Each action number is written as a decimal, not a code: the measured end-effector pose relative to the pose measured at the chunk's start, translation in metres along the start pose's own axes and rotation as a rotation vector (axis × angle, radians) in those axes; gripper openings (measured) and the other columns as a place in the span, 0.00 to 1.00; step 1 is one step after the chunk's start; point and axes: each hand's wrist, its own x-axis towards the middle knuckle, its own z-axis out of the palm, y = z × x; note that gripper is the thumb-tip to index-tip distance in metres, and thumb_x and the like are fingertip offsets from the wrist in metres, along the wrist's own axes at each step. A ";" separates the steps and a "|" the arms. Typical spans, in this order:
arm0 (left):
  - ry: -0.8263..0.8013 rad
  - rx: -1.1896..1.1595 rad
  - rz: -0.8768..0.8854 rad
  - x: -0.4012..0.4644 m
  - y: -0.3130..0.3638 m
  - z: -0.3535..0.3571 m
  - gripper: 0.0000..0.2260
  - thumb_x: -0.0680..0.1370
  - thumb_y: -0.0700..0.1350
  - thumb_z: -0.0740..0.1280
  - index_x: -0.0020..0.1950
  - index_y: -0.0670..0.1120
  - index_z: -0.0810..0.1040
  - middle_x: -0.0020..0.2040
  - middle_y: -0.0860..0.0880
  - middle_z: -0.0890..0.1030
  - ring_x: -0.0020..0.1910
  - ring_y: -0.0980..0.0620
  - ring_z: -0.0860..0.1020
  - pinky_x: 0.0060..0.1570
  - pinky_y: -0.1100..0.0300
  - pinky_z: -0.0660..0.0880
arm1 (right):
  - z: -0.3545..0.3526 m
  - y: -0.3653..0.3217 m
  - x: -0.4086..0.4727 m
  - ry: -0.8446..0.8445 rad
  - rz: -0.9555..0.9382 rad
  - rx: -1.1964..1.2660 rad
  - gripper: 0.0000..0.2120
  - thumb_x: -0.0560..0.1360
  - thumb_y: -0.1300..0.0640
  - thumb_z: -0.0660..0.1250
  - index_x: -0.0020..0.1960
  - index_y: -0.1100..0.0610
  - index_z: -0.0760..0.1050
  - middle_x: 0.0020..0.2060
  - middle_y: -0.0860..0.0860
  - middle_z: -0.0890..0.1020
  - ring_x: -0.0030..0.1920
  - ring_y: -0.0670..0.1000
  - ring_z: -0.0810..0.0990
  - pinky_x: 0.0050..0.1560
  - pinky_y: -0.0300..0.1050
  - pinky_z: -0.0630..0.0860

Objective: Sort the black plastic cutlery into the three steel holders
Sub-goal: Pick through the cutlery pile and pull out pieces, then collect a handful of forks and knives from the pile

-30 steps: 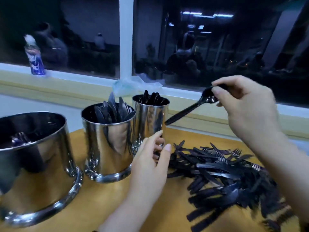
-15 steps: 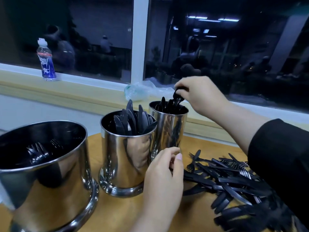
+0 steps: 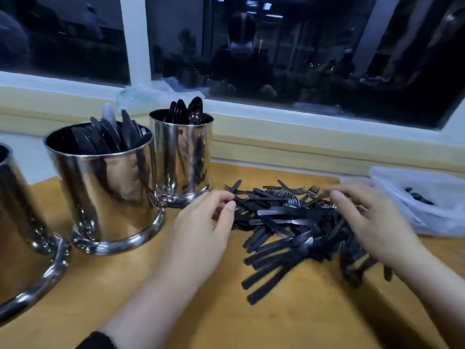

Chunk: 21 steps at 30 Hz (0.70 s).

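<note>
**A:** Head view right now: left hand hovering at the near-left edge of the cutlery pile, fingers loosely curled, thumb and forefinger close together. Pinching anything? Can't tell, too much black on black. Right hand spread over the far side of the heap, fingers relaxed and blurred, gripping nothing visible.

**B:** So where's the sorted stuff?

**A:** Spoons in the back holder, knives in the middle holder, third holder cut off at the left edge, contents hidden. Loads left unsorted on the table, all tangled: fork tines up top, knife handles fanned toward the camera.

**B:** Biggest risk from here?

**A:** Probably grabbing two pieces at once. Handles crossed everywhere, so lifting one likely drags a neighbour along and flicks it off the table. Also easy to misjudge type, since the handles look identical and the heads sit buried.

**B:** And the holders?

**A:** Back one just beside the left hand, pile practically touching its base. Careless sweep of the wrist could knock it. Plastic bag near the right hand too, with more dark bits inside, so could snag it.
</note>
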 end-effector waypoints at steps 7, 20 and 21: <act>-0.148 0.145 0.110 -0.019 0.036 0.056 0.08 0.82 0.54 0.62 0.56 0.56 0.80 0.46 0.62 0.78 0.49 0.62 0.76 0.51 0.58 0.75 | -0.036 0.060 -0.056 0.221 0.255 0.095 0.09 0.82 0.57 0.64 0.46 0.48 0.80 0.40 0.40 0.83 0.42 0.27 0.78 0.43 0.21 0.68; -0.517 0.743 0.131 -0.020 0.039 0.070 0.28 0.80 0.66 0.62 0.76 0.56 0.71 0.63 0.59 0.71 0.65 0.53 0.69 0.67 0.53 0.69 | -0.020 0.064 -0.050 0.019 0.210 0.295 0.11 0.81 0.48 0.65 0.44 0.49 0.83 0.37 0.51 0.84 0.41 0.57 0.80 0.50 0.57 0.77; -0.521 0.737 0.130 -0.020 0.039 0.071 0.26 0.80 0.65 0.62 0.76 0.56 0.72 0.62 0.60 0.72 0.65 0.53 0.69 0.67 0.53 0.69 | -0.019 0.063 -0.050 -0.004 0.202 0.295 0.12 0.81 0.47 0.64 0.44 0.48 0.82 0.38 0.54 0.84 0.41 0.58 0.80 0.49 0.58 0.77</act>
